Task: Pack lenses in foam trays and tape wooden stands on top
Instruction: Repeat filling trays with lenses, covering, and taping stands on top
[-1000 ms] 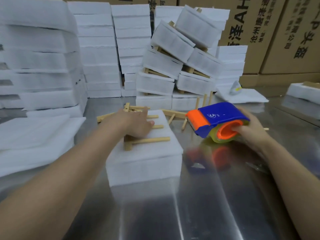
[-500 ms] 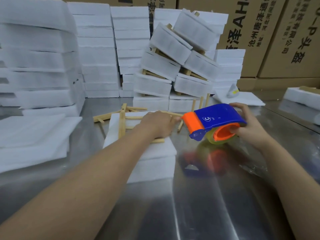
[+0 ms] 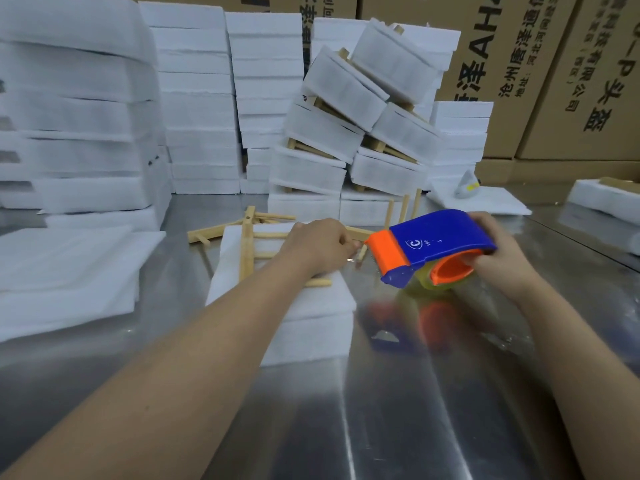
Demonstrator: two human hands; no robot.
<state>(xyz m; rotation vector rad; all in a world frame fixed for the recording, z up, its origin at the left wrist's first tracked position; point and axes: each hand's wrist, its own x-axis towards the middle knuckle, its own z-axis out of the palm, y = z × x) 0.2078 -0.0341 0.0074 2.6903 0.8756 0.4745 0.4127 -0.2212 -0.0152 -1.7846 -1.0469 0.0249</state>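
A white foam tray lies on the metal table in front of me, with a wooden stand lying flat on its top. My left hand is over the tray's far right corner, fingers curled, pinching the tape end at the orange mouth of the tape dispenser. My right hand grips the blue and orange dispenser from the right and holds it just above the table, beside the tray. No lenses are visible.
Tall stacks of foam stand left and behind. A leaning pile of taped packs sits behind the tray, with cardboard boxes beyond. Loose wooden pieces lie behind the tray. Foam sheets lie at left, another tray at far right.
My left hand left the wooden stand and slid right to the dispenser's mouth. The dispenser rose slightly and came closer to the tray.
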